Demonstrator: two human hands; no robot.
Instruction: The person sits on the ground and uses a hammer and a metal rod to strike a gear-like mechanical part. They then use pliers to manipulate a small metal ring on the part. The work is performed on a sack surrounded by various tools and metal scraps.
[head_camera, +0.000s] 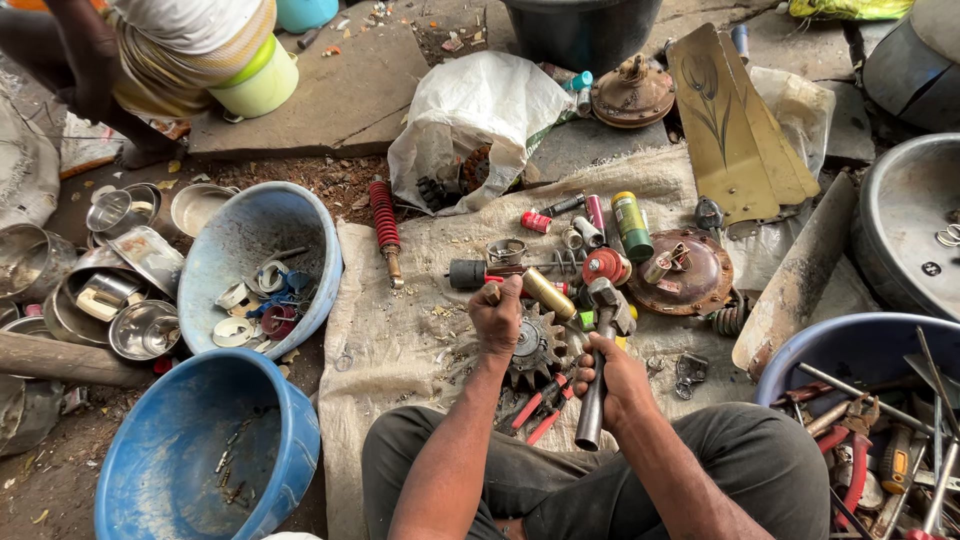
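Centre of frame, low: left hand (497, 318) fisted round a short brass-coloured rod (547, 293), w/ its tip over a toothed sprocket (538, 347) lying on the sackcloth (400, 330). Right hand (618, 378) gripped tight on a hammer (597, 375), head up by the rod. Red-handled pliers (540, 405) just below sprocket. Two blue basins (262, 250) at left, one w/ small metal bits.

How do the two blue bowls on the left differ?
The far blue bowl is paler, tilted toward the cloth, and holds rings and caps. The near blue bowl is deeper blue, sits level, and holds only a few small metal bits. Both are round, scuffed and dusty.
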